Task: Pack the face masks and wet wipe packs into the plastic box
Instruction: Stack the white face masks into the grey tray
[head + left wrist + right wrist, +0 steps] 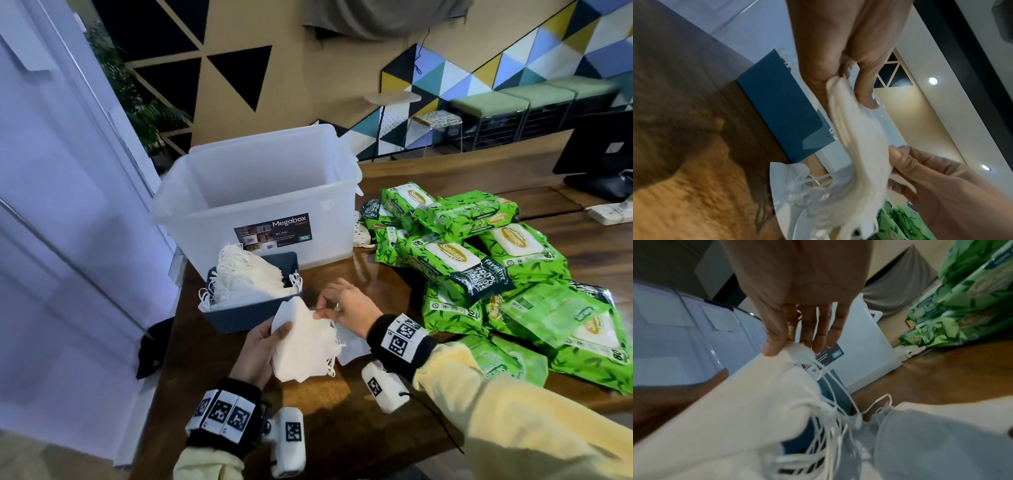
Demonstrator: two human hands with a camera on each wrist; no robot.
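A stack of white face masks [301, 342] is held above the wooden table [342, 428]. My left hand [270, 339] grips its left side, thumb on top. My right hand [322, 311] pinches its upper right edge. In the left wrist view my left hand [855, 91] and right hand [898, 155] both clasp the stack [863, 146]. The right wrist view shows my right hand [789, 347] on the stack [756, 402], ear loops dangling. The empty clear plastic box [257, 192] stands behind a blue bin [253, 315] of masks. Green wet wipe packs [479, 267] are piled at the right.
A clear plastic wrapper [352, 342] lies under the held stack. A monitor [599, 150] and a white power strip [613, 212] sit at the table's far right. The table's left edge runs beside the blue bin, with a black object [150, 349] on the floor there.
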